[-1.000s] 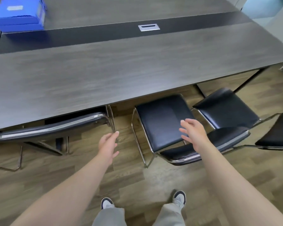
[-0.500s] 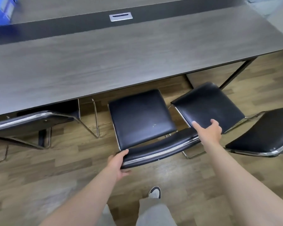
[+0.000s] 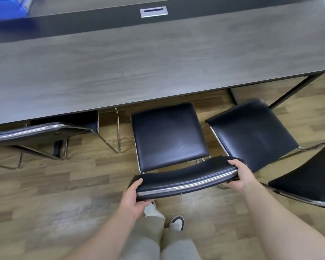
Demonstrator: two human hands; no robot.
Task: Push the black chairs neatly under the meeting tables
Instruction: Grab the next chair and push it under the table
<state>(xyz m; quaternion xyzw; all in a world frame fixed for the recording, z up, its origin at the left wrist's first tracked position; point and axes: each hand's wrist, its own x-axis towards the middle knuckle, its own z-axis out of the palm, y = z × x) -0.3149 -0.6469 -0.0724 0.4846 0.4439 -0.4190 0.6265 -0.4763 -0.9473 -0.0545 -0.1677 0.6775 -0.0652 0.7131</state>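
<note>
Both hands now clamped on the backrest (image 3: 186,177) of the middle black chair (image 3: 169,136): left hand (image 3: 133,198) wrapped round the left end, thumb on top and fingers curled under the chrome rail; right hand (image 3: 238,174) gripping the right end, fingers over the padded top. Half a second back, left hand only just arriving at the lower left corner, right hand resting higher on the right end with thumb raised; a full second back, both open in the air, touching nothing. Hands well apart, the whole backrest between them. Seat of the middle black chair entirely out in the open, front edge just short of the near edge of the counter (image 3: 158,68), not yet under it. Backrest tilted, right end higher and farther than left. Second black chair (image 3: 251,132) just beside on the right, turned at an angle, seat also clear of the counter, near corner close to the right hand. Third black chair (image 3: 308,177) at far right, only partly in frame. Fourth chair (image 3: 36,131) on the left pushed in, seat hidden beneath the counter, backrest and chrome legs showing. Silver cable hatch (image 3: 153,12) set in the dark centre strip. Blue box (image 3: 8,6) at top left corner, more of it in view than half a second ago. Wooden floor (image 3: 54,203) below, two shoes and grey trouser legs at the bottom edge.
</note>
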